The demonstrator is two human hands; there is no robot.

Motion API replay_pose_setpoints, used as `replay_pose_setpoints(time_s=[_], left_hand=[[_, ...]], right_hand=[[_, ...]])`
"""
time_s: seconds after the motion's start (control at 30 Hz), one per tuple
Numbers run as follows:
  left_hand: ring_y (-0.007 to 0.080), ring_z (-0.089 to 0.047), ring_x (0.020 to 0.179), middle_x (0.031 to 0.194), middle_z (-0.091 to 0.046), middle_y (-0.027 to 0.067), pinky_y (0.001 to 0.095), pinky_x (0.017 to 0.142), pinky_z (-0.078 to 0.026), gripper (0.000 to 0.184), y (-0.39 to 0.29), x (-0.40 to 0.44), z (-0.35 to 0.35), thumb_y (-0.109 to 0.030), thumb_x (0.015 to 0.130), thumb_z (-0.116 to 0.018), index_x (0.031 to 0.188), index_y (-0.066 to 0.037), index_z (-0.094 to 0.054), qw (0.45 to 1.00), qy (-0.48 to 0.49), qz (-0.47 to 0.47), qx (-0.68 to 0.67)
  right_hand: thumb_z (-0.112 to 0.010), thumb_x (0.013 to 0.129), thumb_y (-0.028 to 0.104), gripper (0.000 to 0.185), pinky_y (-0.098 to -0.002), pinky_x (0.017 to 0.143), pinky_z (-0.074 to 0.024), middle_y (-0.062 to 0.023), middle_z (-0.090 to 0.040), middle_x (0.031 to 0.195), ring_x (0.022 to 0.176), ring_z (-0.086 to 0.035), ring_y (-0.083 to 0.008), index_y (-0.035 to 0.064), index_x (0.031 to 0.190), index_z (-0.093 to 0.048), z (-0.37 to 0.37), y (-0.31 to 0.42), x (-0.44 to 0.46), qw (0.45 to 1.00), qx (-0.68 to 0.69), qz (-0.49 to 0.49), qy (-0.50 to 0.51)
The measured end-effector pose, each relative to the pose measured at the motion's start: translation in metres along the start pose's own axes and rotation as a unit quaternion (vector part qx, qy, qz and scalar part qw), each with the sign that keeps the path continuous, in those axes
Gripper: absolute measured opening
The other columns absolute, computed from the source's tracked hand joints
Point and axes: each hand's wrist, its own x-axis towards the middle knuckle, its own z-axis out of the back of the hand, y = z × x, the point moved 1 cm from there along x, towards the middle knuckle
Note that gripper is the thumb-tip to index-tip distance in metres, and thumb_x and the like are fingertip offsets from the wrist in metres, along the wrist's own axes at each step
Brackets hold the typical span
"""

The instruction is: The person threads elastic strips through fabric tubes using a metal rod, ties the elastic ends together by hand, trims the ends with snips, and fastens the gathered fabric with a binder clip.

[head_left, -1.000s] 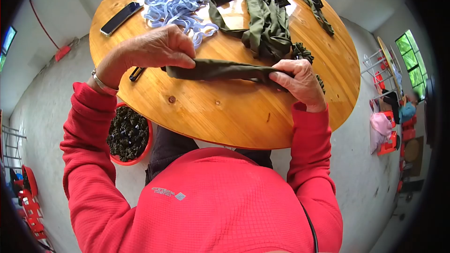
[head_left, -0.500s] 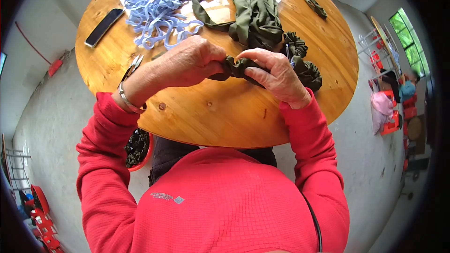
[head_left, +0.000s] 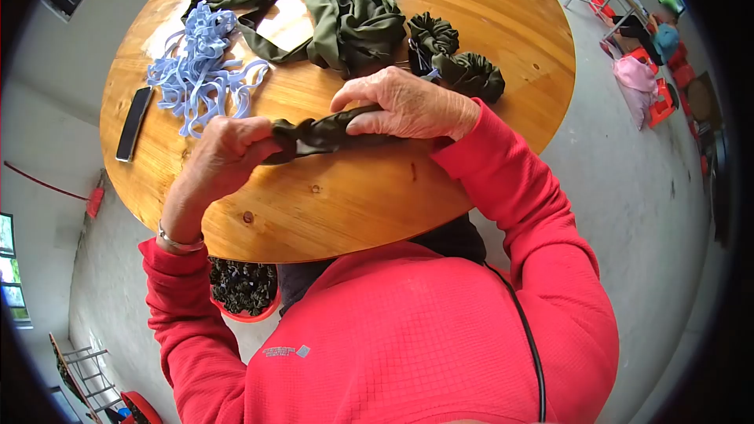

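Note:
A dark green gathered fabric tube (head_left: 318, 135) stretches between my two hands above the near part of the wooden table. My left hand (head_left: 228, 149) pinches its left end. My right hand (head_left: 408, 106) grips it toward the right, thumb in front and fingers behind. Just beyond my right hand lie two dark green scrunchies (head_left: 473, 76), touching each other. To the left is a tangled heap of light blue elastic bands (head_left: 200, 63). Long dark green fabric strips (head_left: 353, 20) are piled farther back. Whether an elastic runs inside the held tube is hidden.
A black phone (head_left: 133, 124) rests near the left edge of the round wooden table (head_left: 353, 212). Below that edge, a red tub (head_left: 245, 317) holds many dark scrunchies. Red stools and a pink bag (head_left: 635, 74) stand off to the right.
My hands have moved apart, drawing the bunched green fabric out into a longer piece. The view has shifted, so the tabletop things appear farther left. The scissors near my left wrist are out of sight.

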Motion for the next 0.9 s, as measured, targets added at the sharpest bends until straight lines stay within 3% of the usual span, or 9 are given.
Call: replay_pose_setpoints(time_s=[0.1, 0.2, 0.3, 0.37, 0.43, 0.57, 0.7, 0.73, 0.9], left_hand=[[0.0087, -0.052, 0.059, 0.063, -0.056, 0.0062, 0.0260, 0.054, -0.042, 0.003, 0.017, -0.015, 0.019, -0.001, 0.079, -0.063, 0.080, 0.001, -0.061, 0.998, -0.050, 0.028, 0.003], [0.0051, -0.047, 0.063, 0.064, -0.053, -0.0009, 0.0238, 0.056, -0.040, 0.003, 0.025, -0.036, 0.042, 0.000, 0.080, -0.061, 0.078, 0.003, -0.060, 0.990, -0.104, 0.055, -0.083], [0.0050, -0.045, 0.062, 0.063, -0.051, -0.0015, 0.0238, 0.055, -0.038, 0.006, 0.025, -0.040, 0.048, -0.003, 0.080, -0.061, 0.078, 0.003, -0.060, 0.988, -0.046, 0.105, -0.103], [0.0061, -0.043, 0.059, 0.060, -0.047, 0.0004, 0.0258, 0.052, -0.036, 0.010, 0.022, -0.035, 0.046, -0.006, 0.081, -0.061, 0.076, 0.003, -0.058, 0.990, -0.051, 0.122, -0.045], [0.0071, -0.043, 0.057, 0.059, -0.046, 0.0023, 0.0267, 0.052, -0.036, 0.011, 0.006, -0.027, 0.045, -0.007, 0.081, -0.061, 0.076, 0.002, -0.058, 0.990, -0.047, 0.134, 0.022], [0.0135, -0.045, 0.053, 0.057, -0.049, 0.0079, 0.0309, 0.052, -0.038, 0.013, -0.019, -0.005, 0.031, -0.010, 0.082, -0.060, 0.077, 0.002, -0.059, 0.998, -0.013, 0.041, 0.050], [0.0097, -0.045, 0.057, 0.061, -0.052, 0.0030, 0.0285, 0.053, -0.039, 0.014, -0.038, 0.015, 0.020, -0.011, 0.082, -0.062, 0.082, 0.003, -0.060, 0.997, 0.046, 0.007, 0.054], [0.0097, -0.045, 0.057, 0.062, -0.053, 0.0032, 0.0286, 0.053, -0.039, 0.015, -0.039, 0.017, 0.020, -0.012, 0.083, -0.062, 0.082, 0.003, -0.061, 0.998, 0.059, 0.033, 0.018], [0.0098, -0.054, 0.054, 0.063, -0.058, 0.0032, 0.0242, 0.051, -0.044, 0.017, -0.018, 0.002, 0.058, -0.013, 0.084, -0.061, 0.084, 0.003, -0.063, 0.975, 0.160, 0.100, -0.119]], right_hand=[[-0.064, 0.082, 0.011, 0.025, -0.0289, 0.073, -0.0483, -0.0110, -0.063, 0.089, 0.078, -0.060, -0.0197, -0.0012, 0.104, -0.059, 0.015, -0.006, -0.002, 0.998, -0.046, 0.023, -0.030], [-0.065, 0.080, 0.008, 0.024, -0.0221, 0.054, -0.0459, -0.0022, -0.060, 0.077, 0.063, -0.053, -0.0065, -0.0001, 0.102, -0.060, 0.028, 0.007, -0.006, 0.989, 0.084, -0.115, -0.036], [-0.066, 0.079, 0.009, 0.026, -0.0243, 0.059, -0.0471, -0.0045, -0.061, 0.078, 0.064, -0.055, -0.0100, 0.0006, 0.102, -0.060, 0.020, 0.000, -0.005, 0.997, -0.033, -0.037, -0.053], [-0.067, 0.077, 0.018, 0.035, -0.0338, 0.082, -0.0456, -0.0113, -0.064, 0.092, 0.087, -0.060, -0.0243, 0.0022, 0.107, -0.059, 0.024, -0.002, -0.005, 0.989, -0.105, -0.004, -0.108], [-0.066, 0.079, 0.029, 0.041, -0.0387, 0.081, -0.0443, -0.0157, -0.062, 0.095, 0.092, -0.057, -0.0333, 0.0010, 0.107, -0.057, 0.024, 0.007, 0.002, 0.922, -0.252, 0.171, -0.240], [-0.061, 0.083, 0.035, 0.040, -0.0389, 0.089, -0.0345, -0.0129, -0.059, 0.108, 0.107, -0.051, -0.0285, 0.0051, 0.111, -0.058, 0.000, 0.041, 0.002, 0.939, -0.248, 0.152, -0.185], [-0.065, 0.080, 0.016, 0.015, -0.0325, 0.070, -0.0430, -0.0118, -0.062, 0.077, 0.073, -0.060, -0.0276, 0.0046, 0.090, -0.064, 0.002, 0.030, -0.003, 0.982, -0.149, 0.079, -0.089], [-0.063, 0.081, 0.009, 0.007, -0.0270, 0.059, -0.0434, -0.0101, -0.058, 0.064, 0.059, -0.057, -0.0203, 0.0025, 0.080, -0.064, 0.006, 0.034, -0.004, 0.986, -0.083, 0.074, -0.121], [-0.060, 0.083, 0.006, 0.009, -0.0224, 0.058, -0.0419, -0.0008, -0.055, 0.065, 0.063, -0.049, -0.0056, -0.0022, 0.080, -0.062, 0.038, 0.030, -0.020, 0.987, 0.017, -0.012, -0.162]])
